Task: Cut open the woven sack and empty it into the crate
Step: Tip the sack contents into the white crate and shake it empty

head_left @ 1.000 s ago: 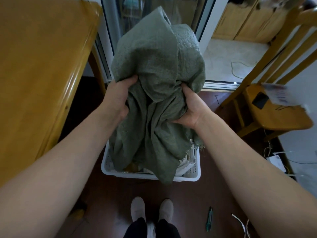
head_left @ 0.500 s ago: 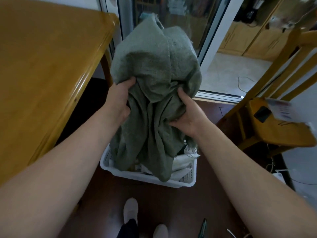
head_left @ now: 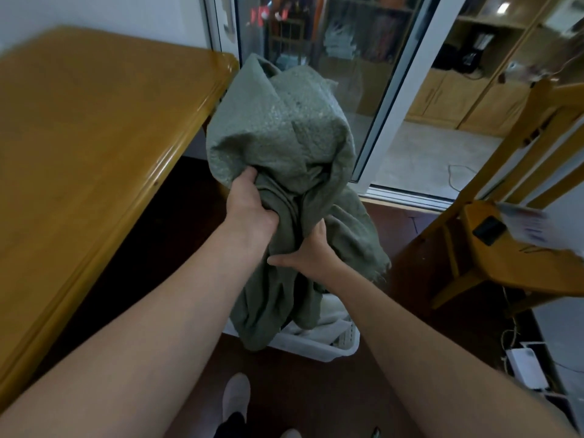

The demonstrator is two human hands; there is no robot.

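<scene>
A grey-green woven sack (head_left: 284, 134) is held upside down above a white plastic crate (head_left: 319, 346) on the floor. My left hand (head_left: 249, 210) grips a bunch of the sack's cloth at its left side. My right hand (head_left: 311, 254) grips the gathered cloth lower down, just right of the left hand. The sack's loose frayed end hangs into the crate and hides most of it. White and pale items show inside the crate's right part.
A wooden table (head_left: 94, 147) fills the left. A wooden chair (head_left: 518, 248) with a dark phone and papers stands right. A glass sliding door (head_left: 373, 90) is behind. A white box and cables (head_left: 524, 368) lie at the lower right. My shoe (head_left: 235, 393) is near the crate.
My right hand has slid down and left on the sack, closer to my left hand. The sack hangs slacker and the view has tilted up and right.
</scene>
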